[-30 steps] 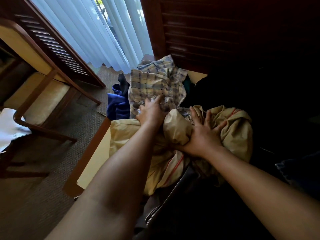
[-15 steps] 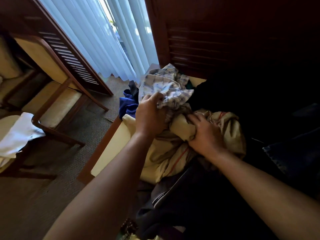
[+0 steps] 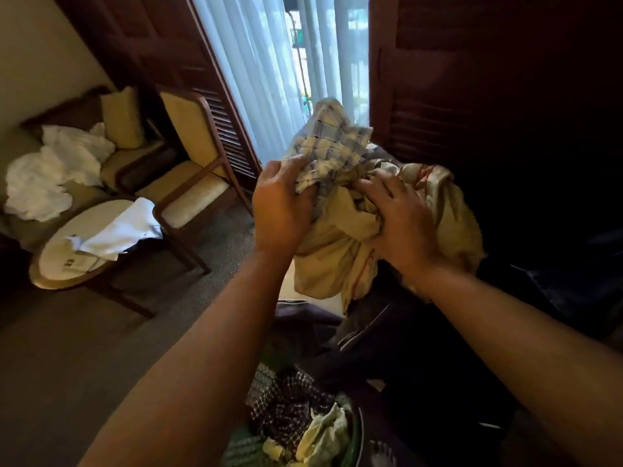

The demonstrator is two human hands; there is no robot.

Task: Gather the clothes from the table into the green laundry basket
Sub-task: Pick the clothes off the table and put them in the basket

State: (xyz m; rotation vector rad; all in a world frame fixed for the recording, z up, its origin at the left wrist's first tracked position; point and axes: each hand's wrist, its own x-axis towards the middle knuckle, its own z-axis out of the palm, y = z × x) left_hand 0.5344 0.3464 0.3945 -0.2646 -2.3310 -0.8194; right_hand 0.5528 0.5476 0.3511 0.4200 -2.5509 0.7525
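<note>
My left hand [image 3: 281, 210] grips a pale checked shirt [image 3: 332, 143], bunched and raised in the air. My right hand [image 3: 401, 219] clutches a cream cloth with a red stripe [image 3: 337, 261], which hangs down from the bundle. Both pieces are pressed together between my hands above the table's edge [image 3: 303, 298]. Dark clothes [image 3: 387, 332] lie on the table below. At the bottom of the view the green laundry basket [image 3: 355, 436] shows part of its rim, with a dark checked garment [image 3: 286, 402] and a pale cloth inside it.
A wooden armchair with cream cushions [image 3: 192, 173] stands on the left, a round low table [image 3: 84, 247] with a white cloth before it. White linen [image 3: 54, 166] lies on a seat at far left. Curtains [image 3: 269, 62] and dark louvred doors [image 3: 472, 96] are behind.
Both hands have closed on the checked shirt and the cream cloth and lifted the bundle up off the table. The view has shifted, bringing the basket into sight at the bottom.
</note>
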